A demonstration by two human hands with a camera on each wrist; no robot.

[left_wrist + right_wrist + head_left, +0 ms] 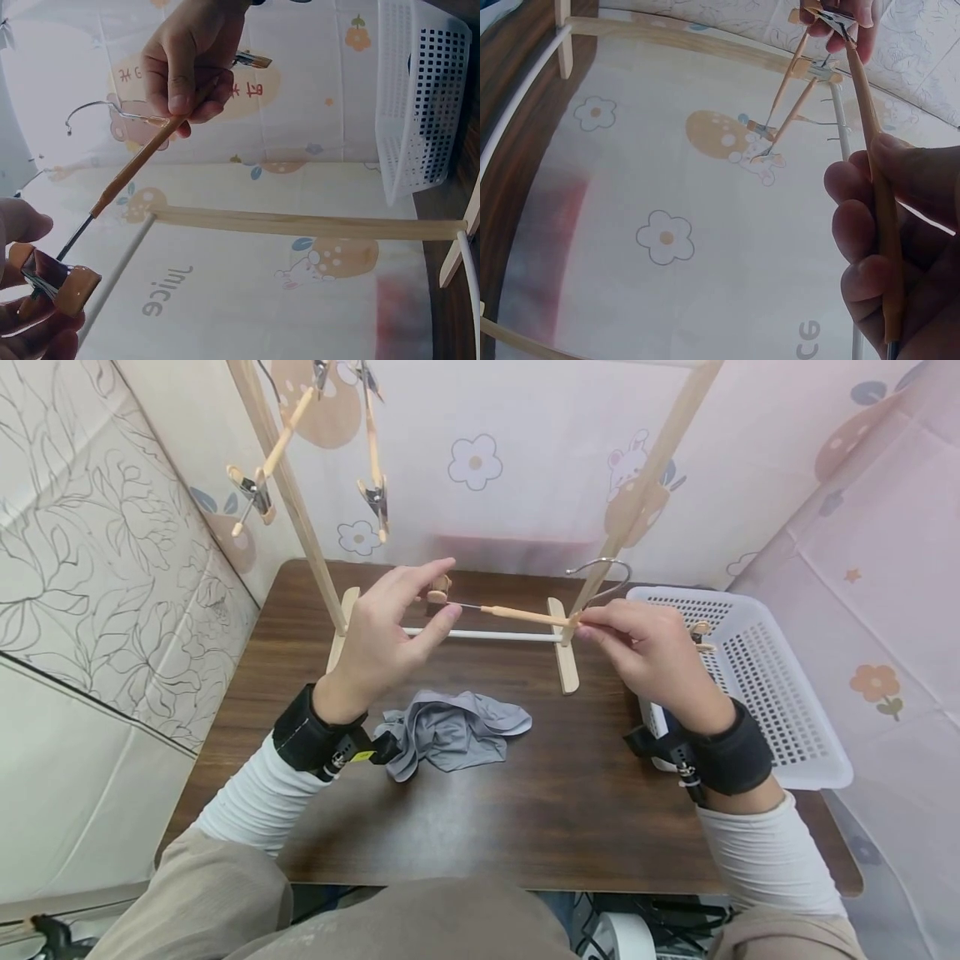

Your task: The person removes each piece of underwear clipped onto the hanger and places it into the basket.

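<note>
Head view shows a person seated at a dark wooden table (525, 793), both hands raised over it and holding one wooden clip hanger (517, 612) between them. The left hand (390, 627) pinches the hanger's clip (438, 591) at one end between thumb and fingertips, the other fingers loosely stretched. The right hand (648, 652) has its fingers and thumb curled round the other end of the wooden bar, just below the hanger's metal hook (600, 572).

Relative to the table, the hanger hangs level above the far half, just in front of the wooden drying rack (562, 643) whose feet stand on the table and whose white crossbar (487, 634) runs between them. A crumpled grey garment (450, 735) lies on the table near its middle, close to the left wrist. A white plastic basket (757, 693) sits on the table's right edge, just behind the right hand. More clip hangers (315, 452) dangle from the rack above the table's far left corner.

Left wrist view shows the clip (56, 281) held in the fingertips (22, 225), with the right hand (187, 60) gripping the bar (142, 161) further along.
</note>
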